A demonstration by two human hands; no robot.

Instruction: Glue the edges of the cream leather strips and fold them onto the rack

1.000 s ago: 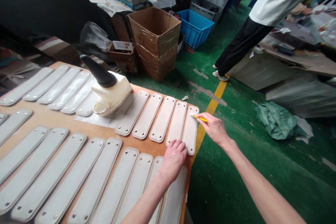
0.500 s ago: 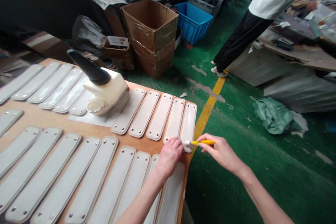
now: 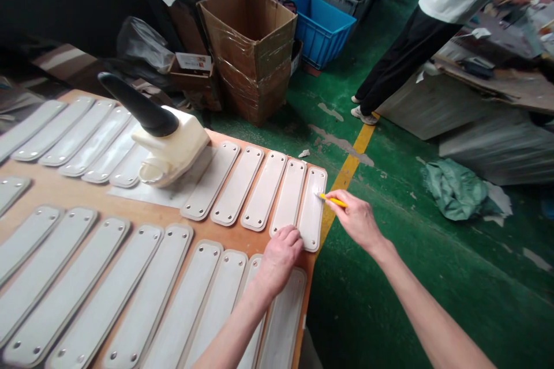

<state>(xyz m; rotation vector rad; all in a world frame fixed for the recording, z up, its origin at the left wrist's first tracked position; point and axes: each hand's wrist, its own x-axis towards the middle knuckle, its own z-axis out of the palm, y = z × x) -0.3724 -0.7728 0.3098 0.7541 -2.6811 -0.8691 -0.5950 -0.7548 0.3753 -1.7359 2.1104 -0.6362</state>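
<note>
My right hand (image 3: 355,218) pinches a thin brush with a yellow handle (image 3: 336,201). Its pale tip touches the upper middle of the rightmost pale strip (image 3: 310,219), a long, round-cornered piece with metal-ringed holes at its ends. At the lower left edge of that strip, my left hand (image 3: 283,251) bears down with bent fingers held together; its fingertips are partly hidden. Left of these hands, several similar strips (image 3: 237,184) lie in a row. A cream plastic container with a black neck (image 3: 173,144) rests tilted on a white sheet among them.
More strips (image 3: 149,300) fill the near side of the wooden table (image 3: 242,237). Beyond its edge stand a cardboard box (image 3: 251,57) and a blue crate (image 3: 322,31). A person in black trousers (image 3: 392,63) stands at the right, and a green sack (image 3: 459,187) lies on the floor.
My right hand has moved the brush up along the rightmost strip, from its lower end to its upper middle. The white blob at the lower end now looks spread out. My left hand stays put.
</note>
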